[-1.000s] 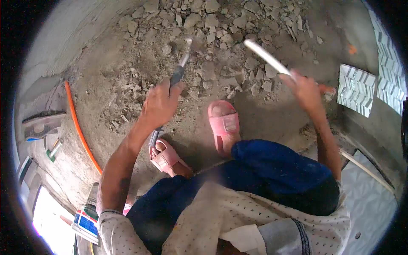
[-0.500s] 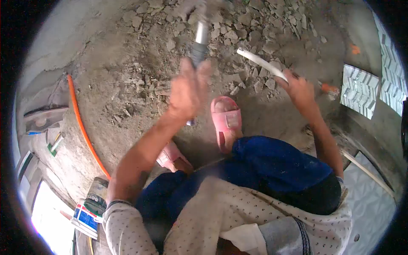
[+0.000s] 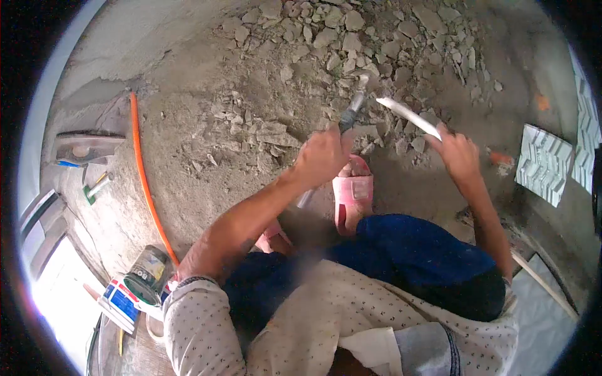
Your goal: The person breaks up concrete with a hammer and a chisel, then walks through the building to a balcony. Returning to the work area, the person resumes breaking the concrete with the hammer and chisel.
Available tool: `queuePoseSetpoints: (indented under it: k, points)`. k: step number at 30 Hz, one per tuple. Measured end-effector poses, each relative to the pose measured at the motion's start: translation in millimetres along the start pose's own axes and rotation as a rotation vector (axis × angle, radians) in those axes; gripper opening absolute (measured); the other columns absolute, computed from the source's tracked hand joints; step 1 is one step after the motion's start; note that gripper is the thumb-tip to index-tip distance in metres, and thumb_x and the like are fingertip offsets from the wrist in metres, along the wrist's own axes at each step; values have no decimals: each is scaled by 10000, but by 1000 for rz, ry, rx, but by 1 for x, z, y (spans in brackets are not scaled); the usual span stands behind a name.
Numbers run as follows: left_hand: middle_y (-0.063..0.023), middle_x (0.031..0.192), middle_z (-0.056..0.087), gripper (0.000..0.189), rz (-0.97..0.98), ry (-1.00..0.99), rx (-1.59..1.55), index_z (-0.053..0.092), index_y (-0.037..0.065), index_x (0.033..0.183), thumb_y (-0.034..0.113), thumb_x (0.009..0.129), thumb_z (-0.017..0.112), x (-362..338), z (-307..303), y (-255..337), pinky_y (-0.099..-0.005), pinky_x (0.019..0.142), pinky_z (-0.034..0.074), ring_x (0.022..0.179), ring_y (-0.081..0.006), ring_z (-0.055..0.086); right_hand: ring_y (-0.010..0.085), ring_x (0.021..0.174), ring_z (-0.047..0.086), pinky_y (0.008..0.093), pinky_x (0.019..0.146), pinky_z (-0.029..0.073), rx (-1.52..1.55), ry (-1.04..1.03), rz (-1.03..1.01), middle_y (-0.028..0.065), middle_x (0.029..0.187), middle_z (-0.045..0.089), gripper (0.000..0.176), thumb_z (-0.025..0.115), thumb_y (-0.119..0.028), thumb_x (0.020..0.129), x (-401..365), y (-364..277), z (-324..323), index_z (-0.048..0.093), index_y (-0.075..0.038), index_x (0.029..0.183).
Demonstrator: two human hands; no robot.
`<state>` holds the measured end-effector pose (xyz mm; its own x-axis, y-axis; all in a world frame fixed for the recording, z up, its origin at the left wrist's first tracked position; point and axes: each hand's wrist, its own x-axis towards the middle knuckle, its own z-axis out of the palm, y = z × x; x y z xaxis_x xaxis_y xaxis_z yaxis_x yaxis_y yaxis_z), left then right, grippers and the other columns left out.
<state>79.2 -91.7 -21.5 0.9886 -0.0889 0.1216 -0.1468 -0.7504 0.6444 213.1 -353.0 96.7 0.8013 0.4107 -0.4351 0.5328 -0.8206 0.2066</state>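
My left hand (image 3: 323,153) is closed around the dark grip of a hammer (image 3: 358,103). Its silver shaft slants up and to the right, and the head end is blurred over the rubble. In my right hand (image 3: 459,153) is a white, slightly bent rod (image 3: 407,116), held at its lower end. The rod's free tip points up and left, close to the hammer's head end but apart from it. Broken grey chips (image 3: 351,44) lie on the floor beneath and beyond both. A pink sandal (image 3: 353,190) on my foot is just below the hammer.
An orange hose (image 3: 143,172) runs along the left. Nearby are a plastering trowel (image 3: 89,149), a green-ended tool (image 3: 91,192) and a paint can (image 3: 148,274). Patterned tiles (image 3: 544,164) stand at right, with a wooden stick (image 3: 545,285) below them.
My left hand has swung the hammer down and to the right, its head end now close to the rod's tip. The whole view has shifted slightly; my right hand keeps its hold.
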Motion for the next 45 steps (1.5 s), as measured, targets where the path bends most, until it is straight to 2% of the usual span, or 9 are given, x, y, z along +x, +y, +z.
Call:
queuePoseSetpoints:
  k: [4, 7, 11, 18, 24, 32, 38, 41, 45]
  points:
    - [-216, 595, 518, 262, 210, 122, 106, 498, -55, 905, 207, 911, 509, 22, -30, 7, -458, 363, 419, 432, -369, 536, 365, 678, 639, 479, 595, 508, -33, -13, 16, 149, 711, 622, 442, 463, -502, 900, -1, 9, 14, 566, -139, 1130]
    - [-209, 626, 546, 217, -222, 67, -141, 504, -32, 857, 180, 866, 545, 26, -24, 28, -446, 375, 426, 491, -358, 560, 360, 682, 639, 480, 601, 507, -15, -44, 11, 158, 745, 634, 430, 468, -492, 904, -6, 5, 2, 575, -122, 1096]
    - [-201, 579, 551, 208, 229, 124, -9, 495, -23, 895, 174, 854, 544, 22, -15, 10, -444, 409, 454, 530, -374, 578, 383, 672, 614, 468, 554, 466, 126, -10, 62, 177, 695, 610, 348, 551, -417, 884, -9, 13, 9, 576, -95, 1012]
    - [-266, 676, 578, 356, -478, -287, -136, 504, 8, 970, 360, 918, 506, 5, -71, -24, -512, 568, 470, 657, -440, 607, 432, 691, 602, 486, 564, 455, 545, -53, 169, 233, 729, 605, 399, 510, -429, 915, -3, -29, 2, 534, -40, 1000]
    - [-254, 801, 611, 394, -669, -427, 116, 557, 25, 999, 405, 901, 522, -38, -165, -74, -507, 664, 472, 778, -435, 599, 440, 696, 598, 511, 567, 459, 833, 54, -78, 234, 726, 608, 346, 498, -374, 933, 22, -101, 10, 506, -34, 997]
    - [-236, 768, 593, 376, -994, -134, -36, 549, 4, 979, 373, 912, 527, -61, -227, -63, -455, 631, 433, 725, -419, 582, 453, 660, 583, 518, 551, 463, 660, 63, -209, 246, 662, 583, 322, 532, -348, 916, 65, -149, 10, 566, -30, 957]
    - [-199, 691, 567, 384, -653, 82, -31, 528, 1, 957, 382, 930, 489, -44, -244, -44, -426, 579, 427, 635, -324, 581, 420, 629, 609, 498, 530, 489, 460, 134, -277, 220, 673, 610, 363, 524, -393, 909, 68, -161, -9, 593, -44, 981]
    - [-189, 675, 564, 388, -907, 276, -222, 517, 1, 911, 381, 949, 453, -7, -254, -23, -435, 563, 428, 615, -293, 571, 398, 590, 620, 481, 512, 509, 418, 220, -402, 194, 657, 614, 400, 499, -424, 914, 78, -158, -7, 595, -39, 966]
    - [-213, 716, 581, 445, -840, 301, -156, 505, -19, 911, 417, 949, 425, -10, -212, -57, -450, 594, 452, 660, -340, 588, 406, 657, 622, 486, 567, 505, 357, 114, -337, 204, 697, 619, 408, 512, -424, 908, 81, -165, -38, 609, -30, 949]
